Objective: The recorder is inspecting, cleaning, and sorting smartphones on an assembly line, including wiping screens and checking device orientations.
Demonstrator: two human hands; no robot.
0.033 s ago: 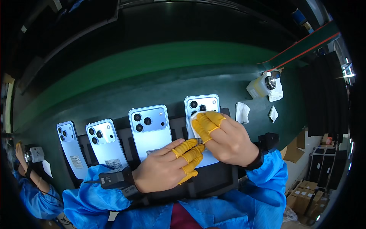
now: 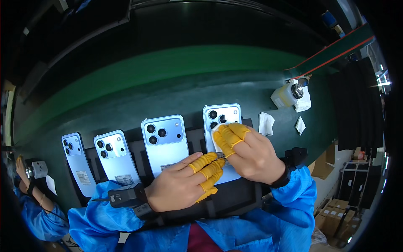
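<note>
My right hand (image 2: pixel 249 155), in yellow finger cots, pinches a folded white wipe (image 2: pixel 216 140) against the back of a light-blue phone (image 2: pixel 230 111), just below its camera lenses. My left hand (image 2: pixel 187 182) also wears yellow finger cots. Its fingers lie stretched out over the lower left part of that phone, the tips close to the right hand. Three similar phones, all back up, are lined up to the left: one beside my left hand (image 2: pixel 168 153), another (image 2: pixel 115 161) and the leftmost (image 2: pixel 77 161). Labels show on their lower backs.
A black padded tray (image 2: pixel 245 197) lies under the phones on the dark green bench. At the right stand a clear bottle (image 2: pixel 284 96) with a metal top and several white wipes (image 2: pixel 265 124). Another person's arm (image 2: pixel 37 195) is at the far left; cardboard boxes (image 2: pixel 333 214) sit lower right.
My right hand, with the wipe, has shifted very slightly down and to the right on the phone. My left hand stays in place.
</note>
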